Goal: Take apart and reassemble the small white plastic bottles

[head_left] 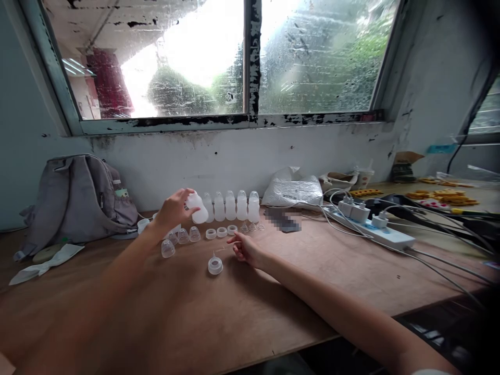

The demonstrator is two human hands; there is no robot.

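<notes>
My left hand (176, 211) is closed around a white, translucent baby bottle (198, 209), tilted above the table. My right hand (246, 250) is near the table with its index finger stretched out and the other fingers loosely bent; no held thing shows in it. Just left of it lies a clear screw collar (215, 265), with a thin transparent piece above it that I cannot make out well. Several capped bottles (230, 207) stand in a row by the wall. In front are white rings (221, 232), small clear teats (252, 227) and several clear dome caps (168, 249).
A grey backpack (84, 192) leans at the left, with a white cloth strip (47, 264) before it. A silvery bag (292, 187) and a blurred dark phone-like object (287, 221) lie right of the bottles. A power strip (375, 232) trails cables at the right.
</notes>
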